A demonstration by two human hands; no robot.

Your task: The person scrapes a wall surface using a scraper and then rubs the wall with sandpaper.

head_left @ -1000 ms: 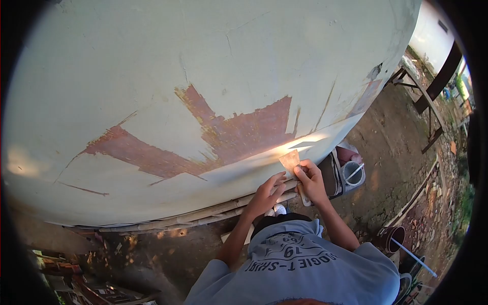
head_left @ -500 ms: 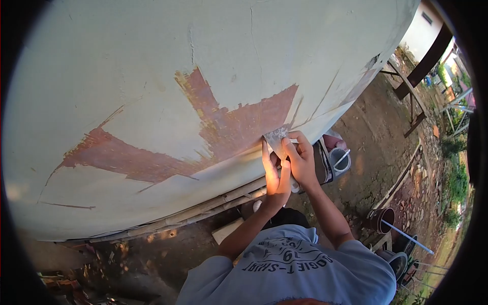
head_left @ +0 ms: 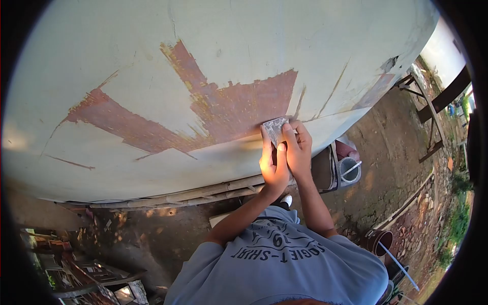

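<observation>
A pale wall [head_left: 325,35] fills most of the view, its edges bowed by the lens, with thin cracks and a small broken spot [head_left: 390,64] toward its far right end. Reddish patches [head_left: 249,104] show where the pale coat is missing. Bamboo poles [head_left: 152,202] lie along its foot. The ground [head_left: 389,129] is bare and brown, dappled with sunlight at lower left, where loose wood [head_left: 94,274] is heaped. To the right stand a wooden frame [head_left: 431,109] and, behind it, a white building [head_left: 441,53]. Rubble [head_left: 419,203] lies strewn near greenery [head_left: 460,218]. Daylight is soft, with a warm glow at the wall's left edge.
</observation>
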